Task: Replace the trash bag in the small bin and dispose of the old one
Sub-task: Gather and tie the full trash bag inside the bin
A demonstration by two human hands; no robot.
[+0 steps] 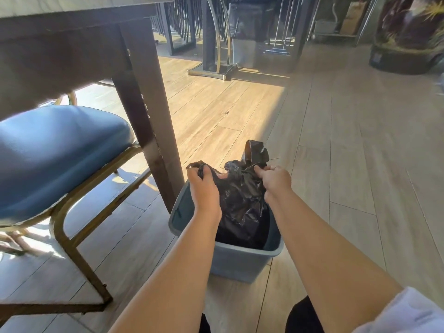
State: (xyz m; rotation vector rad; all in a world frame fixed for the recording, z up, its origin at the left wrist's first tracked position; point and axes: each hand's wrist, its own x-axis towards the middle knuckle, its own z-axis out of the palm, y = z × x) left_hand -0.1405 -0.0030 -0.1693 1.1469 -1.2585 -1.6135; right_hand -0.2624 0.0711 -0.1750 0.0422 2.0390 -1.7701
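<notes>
A small grey-blue bin (242,261) stands on the wooden floor beside a dark table leg. A crumpled black trash bag (240,195) sits inside it, its top gathered above the rim. My left hand (204,186) grips the bag's left edge in a fist. My right hand (275,180) pinches the bag's right edge, and a loose handle loop of the bag sticks up just beyond it. The bag's bottom is hidden inside the bin.
A dark table leg (146,111) rises just left of the bin. A blue-cushioned chair (60,155) with a gold metal frame stands at the left under the table. More table bases and chair legs (216,56) are at the back. Open wooden floor (360,152) lies to the right.
</notes>
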